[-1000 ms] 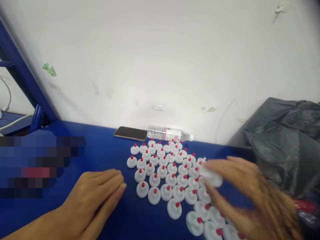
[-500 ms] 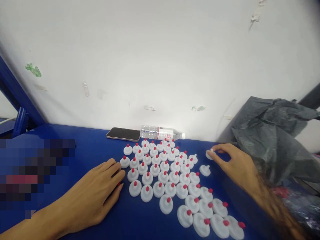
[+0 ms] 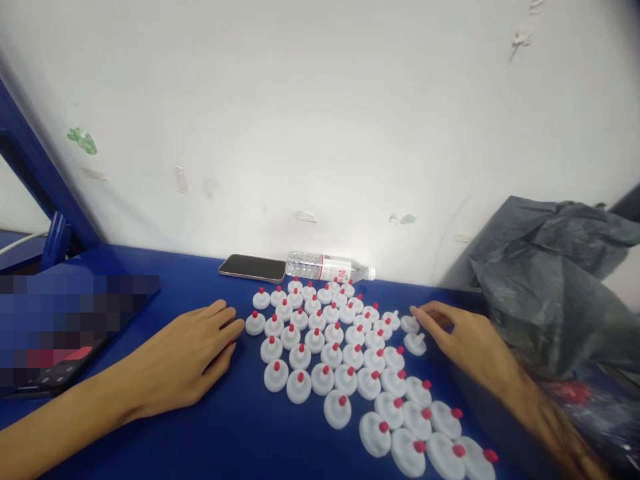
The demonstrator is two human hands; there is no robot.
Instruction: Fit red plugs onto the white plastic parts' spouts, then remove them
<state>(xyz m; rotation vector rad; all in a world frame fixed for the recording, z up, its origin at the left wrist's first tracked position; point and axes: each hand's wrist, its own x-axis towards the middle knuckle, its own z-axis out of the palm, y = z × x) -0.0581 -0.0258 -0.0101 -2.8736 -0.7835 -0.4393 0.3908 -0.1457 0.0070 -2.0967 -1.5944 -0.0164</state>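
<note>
Several white caps with red tips (image 3: 325, 347) stand in rows on the blue table (image 3: 240, 433). My left hand (image 3: 185, 357) lies flat on the table just left of the rows, fingers stretched out, its fingertips near the leftmost cap (image 3: 255, 323). At the right end of the rows, my right hand (image 3: 463, 337) rests with fingers loosely curled. Its fingertips touch a white cap without a red tip (image 3: 410, 324). A second plain white cap (image 3: 415, 343) lies just below it.
A phone (image 3: 253, 267) and a lying water bottle (image 3: 327, 267) sit against the white wall behind the caps. A dark plastic bag (image 3: 555, 293) bulks at the right. A blurred-out patch (image 3: 70, 327) covers the table's left part.
My right hand swept from over the caps to the far right, set down plain white caps, then drew slightly inward. My left hand slid a little toward the leftmost cap.
</note>
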